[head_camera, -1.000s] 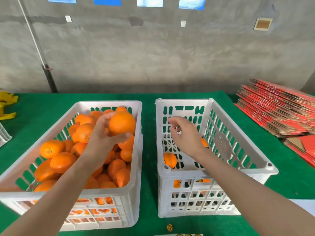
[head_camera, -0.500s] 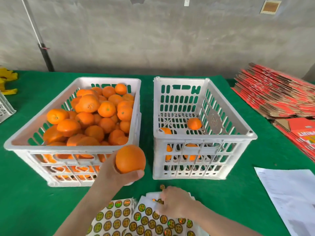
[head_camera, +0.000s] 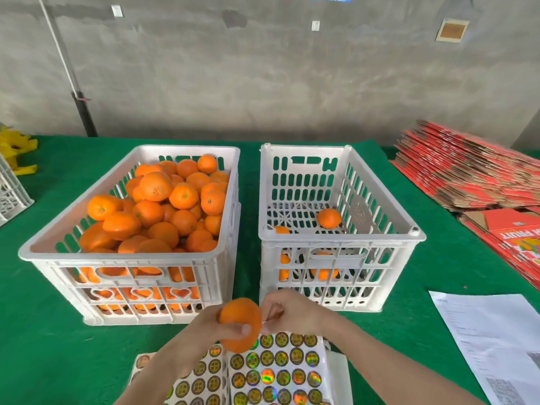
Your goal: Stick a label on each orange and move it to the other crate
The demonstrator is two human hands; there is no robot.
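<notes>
Two crates stand side by side on the surface. The full crate is at ten o'clock, heaped with oranges. The second crate is at one o'clock, just beside it, with a few more on its floor. At six o'clock, in front of both, sticker sheets lie flat and overlapping. Above them the left hand holds one orange, and the right hand pinches a label at its three o'clock side. Paper lies at four o'clock, and flattened cartons are stacked at two.

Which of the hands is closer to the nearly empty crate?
Right. The right hand sits just before the near wall of the nearly empty crate; the left hand, holding an orange, is farther left.
</notes>
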